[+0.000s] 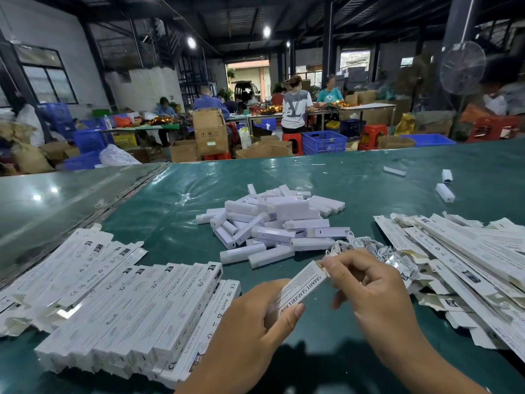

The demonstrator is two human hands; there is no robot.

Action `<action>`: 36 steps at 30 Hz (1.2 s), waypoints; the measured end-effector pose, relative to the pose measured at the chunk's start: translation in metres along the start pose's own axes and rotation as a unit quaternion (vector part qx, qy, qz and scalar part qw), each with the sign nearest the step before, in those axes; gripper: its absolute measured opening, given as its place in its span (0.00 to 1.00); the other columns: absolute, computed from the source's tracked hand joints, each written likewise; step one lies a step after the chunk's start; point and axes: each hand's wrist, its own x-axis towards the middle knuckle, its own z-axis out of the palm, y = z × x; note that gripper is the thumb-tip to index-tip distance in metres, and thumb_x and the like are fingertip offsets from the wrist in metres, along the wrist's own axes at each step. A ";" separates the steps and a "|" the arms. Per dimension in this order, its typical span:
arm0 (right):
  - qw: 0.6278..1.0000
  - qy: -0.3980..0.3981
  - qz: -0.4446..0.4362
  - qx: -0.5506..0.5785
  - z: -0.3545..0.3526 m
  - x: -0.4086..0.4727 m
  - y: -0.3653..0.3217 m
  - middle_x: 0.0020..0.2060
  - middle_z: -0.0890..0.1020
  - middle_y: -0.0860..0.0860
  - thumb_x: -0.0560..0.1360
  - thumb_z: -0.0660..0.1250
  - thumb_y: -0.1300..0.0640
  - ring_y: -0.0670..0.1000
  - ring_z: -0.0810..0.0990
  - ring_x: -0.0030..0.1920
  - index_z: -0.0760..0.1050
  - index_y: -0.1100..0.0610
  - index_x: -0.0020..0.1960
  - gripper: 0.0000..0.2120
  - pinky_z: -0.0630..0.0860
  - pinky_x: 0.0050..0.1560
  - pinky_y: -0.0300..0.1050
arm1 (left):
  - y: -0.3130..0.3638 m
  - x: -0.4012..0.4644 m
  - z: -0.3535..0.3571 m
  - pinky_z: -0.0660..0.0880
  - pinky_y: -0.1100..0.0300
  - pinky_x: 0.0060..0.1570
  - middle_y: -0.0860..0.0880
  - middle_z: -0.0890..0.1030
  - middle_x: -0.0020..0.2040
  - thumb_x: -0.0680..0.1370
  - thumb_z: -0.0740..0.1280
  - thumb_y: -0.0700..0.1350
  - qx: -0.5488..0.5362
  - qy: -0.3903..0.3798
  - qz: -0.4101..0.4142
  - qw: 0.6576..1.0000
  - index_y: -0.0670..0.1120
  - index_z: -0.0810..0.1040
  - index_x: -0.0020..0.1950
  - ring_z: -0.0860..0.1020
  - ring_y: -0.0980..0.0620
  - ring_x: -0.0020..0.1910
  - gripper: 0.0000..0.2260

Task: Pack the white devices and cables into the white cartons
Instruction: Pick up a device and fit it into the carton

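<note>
I see the carton (301, 285) held mid-air over the table (170, 194) — left hand (255, 317) curled round its body, right hand (366, 282) pinching the end flap. Thin card (it probably creases easily), so I'd grip its edges.

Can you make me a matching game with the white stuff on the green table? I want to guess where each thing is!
Things:
1. heap of small white plastic devices
2. tangle of thin white cables
3. rows of closed long white cartons
4. messy pile of flat, unfilled white cartons

Places:
A. left side of the green table
B. right side of the table
C. middle of the table
D. between the device heap and the right-hand pile

Pairs: 1-C, 2-D, 3-A, 4-B
</note>
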 end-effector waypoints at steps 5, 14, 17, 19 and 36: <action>0.988 0.029 0.102 0.111 0.003 0.000 0.008 0.32 0.78 0.53 0.61 0.78 0.45 0.47 0.70 0.29 0.82 0.56 0.40 0.17 0.68 0.29 0.35 | -0.001 -0.001 0.003 0.66 0.68 0.37 0.56 0.75 0.42 0.78 0.57 0.70 0.006 -0.010 -0.003 1.000 0.70 0.71 0.66 0.74 0.56 0.39 0.17; 0.920 -0.091 0.269 0.270 0.004 0.001 0.008 0.54 0.84 0.60 0.66 0.74 0.50 0.52 0.84 0.52 0.85 0.60 0.55 0.22 0.75 0.60 0.55 | 0.005 0.000 0.001 0.65 0.69 0.38 0.60 0.75 0.42 0.77 0.58 0.69 -0.016 -0.013 -0.013 1.000 0.69 0.72 0.66 0.73 0.58 0.38 0.18; 0.906 -0.115 0.277 0.300 0.007 -0.001 0.006 0.59 0.82 0.62 0.68 0.70 0.49 0.54 0.83 0.59 0.84 0.62 0.58 0.23 0.76 0.64 0.54 | 0.006 0.001 0.000 0.64 0.70 0.38 0.61 0.76 0.44 0.77 0.58 0.69 -0.021 -0.019 -0.020 0.999 0.69 0.72 0.66 0.73 0.60 0.39 0.19; 0.894 -0.129 0.278 0.325 0.007 -0.001 0.006 0.61 0.83 0.59 0.70 0.68 0.50 0.55 0.81 0.64 0.84 0.60 0.60 0.22 0.75 0.61 0.52 | 0.007 0.001 0.000 0.64 0.71 0.39 0.65 0.76 0.44 0.77 0.59 0.68 -0.024 -0.023 -0.023 0.999 0.68 0.73 0.67 0.73 0.64 0.40 0.19; 0.978 -0.193 0.044 -0.067 0.000 -0.004 0.020 0.67 0.73 0.27 0.74 0.54 0.23 0.32 0.68 0.71 0.69 0.34 0.72 0.31 0.62 0.70 0.27 | 0.001 0.000 0.002 0.69 0.67 0.44 0.66 0.76 0.49 0.78 0.54 0.69 0.036 -0.068 -0.036 0.996 0.63 0.73 0.67 0.74 0.64 0.47 0.22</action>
